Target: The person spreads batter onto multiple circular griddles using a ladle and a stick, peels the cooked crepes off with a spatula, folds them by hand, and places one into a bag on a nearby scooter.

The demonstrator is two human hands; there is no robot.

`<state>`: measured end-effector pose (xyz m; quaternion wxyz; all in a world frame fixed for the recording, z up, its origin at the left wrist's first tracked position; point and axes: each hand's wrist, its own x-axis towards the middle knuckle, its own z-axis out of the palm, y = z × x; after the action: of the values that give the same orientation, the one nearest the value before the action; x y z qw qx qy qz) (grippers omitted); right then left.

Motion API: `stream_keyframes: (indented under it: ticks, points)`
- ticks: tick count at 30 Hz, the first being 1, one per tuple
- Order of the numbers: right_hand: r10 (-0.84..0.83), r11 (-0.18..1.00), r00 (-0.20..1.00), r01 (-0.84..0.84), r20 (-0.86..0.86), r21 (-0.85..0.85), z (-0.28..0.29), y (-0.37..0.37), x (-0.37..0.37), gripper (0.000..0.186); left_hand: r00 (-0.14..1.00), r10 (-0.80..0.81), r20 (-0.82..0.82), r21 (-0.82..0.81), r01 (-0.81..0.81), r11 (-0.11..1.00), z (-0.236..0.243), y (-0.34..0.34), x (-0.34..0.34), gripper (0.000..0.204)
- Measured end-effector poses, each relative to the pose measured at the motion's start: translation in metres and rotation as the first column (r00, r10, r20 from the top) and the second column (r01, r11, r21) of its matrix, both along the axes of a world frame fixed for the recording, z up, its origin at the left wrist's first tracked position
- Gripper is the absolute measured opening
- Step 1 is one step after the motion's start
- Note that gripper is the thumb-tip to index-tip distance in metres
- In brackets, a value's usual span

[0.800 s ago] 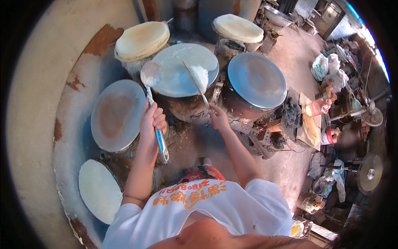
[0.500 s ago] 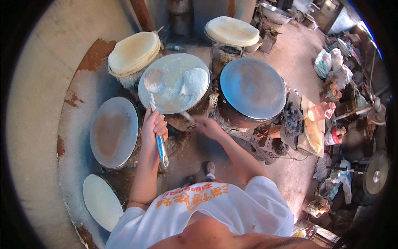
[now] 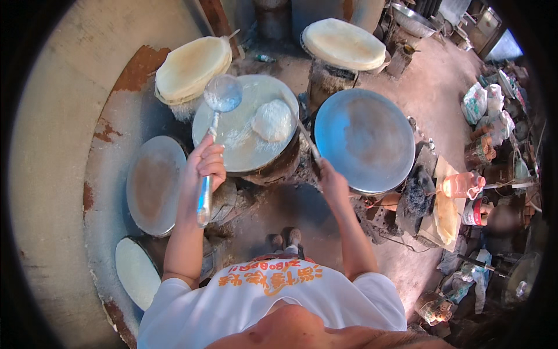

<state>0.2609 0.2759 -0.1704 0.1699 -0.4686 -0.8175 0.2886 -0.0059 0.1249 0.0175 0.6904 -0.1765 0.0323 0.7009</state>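
Note:
My left hand is closed round the silver handle of a large ladle, whose batter-smeared bowl is held over the upper left of the middle round griddle. My right hand grips a long, thin, flat scraper, its blade at the griddle's right rim. White batter lies in a rounded patch on the griddle's right half, with streaks beside it.
Bare griddles stand left and right, a pale-coated one lower left. Stacks of flatbreads sit behind. Clutter, bags and a pink jug line the right; a curved wall bounds the left.
My right hand and the scraper have moved rightward to the griddle's rim. The batter patch has become rounder. The ladle bowl has risen slightly, and the view has shifted.

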Motion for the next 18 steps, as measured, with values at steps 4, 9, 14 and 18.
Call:
stream_keyframes:
  ticks: [4,9,14,18]
  points:
    - [0.193,0.981,0.981,-0.193,-0.007,-0.001,0.018,-0.010,-0.037,0.032,0.991,0.093,-0.093,-0.245,-0.114,0.963,-0.025,0.012,-0.017,0.030]
    - [0.094,0.996,0.996,-0.094,0.005,-0.003,0.029,0.031,-0.021,0.029,0.998,0.054,0.012,-0.191,-0.050,0.980,-0.034,0.014,-0.016,0.033]
    - [0.318,0.943,0.946,-0.322,-0.060,-0.087,0.049,0.006,-0.036,0.030,0.973,0.108,-0.202,-0.208,-0.150,0.967,-0.032,0.028,-0.029,0.029]
    - [-0.025,0.911,0.978,-0.063,-0.206,-0.407,0.032,-0.035,-0.013,0.034,0.871,0.143,-0.471,-0.163,-0.245,0.956,-0.047,0.010,-0.017,0.023]
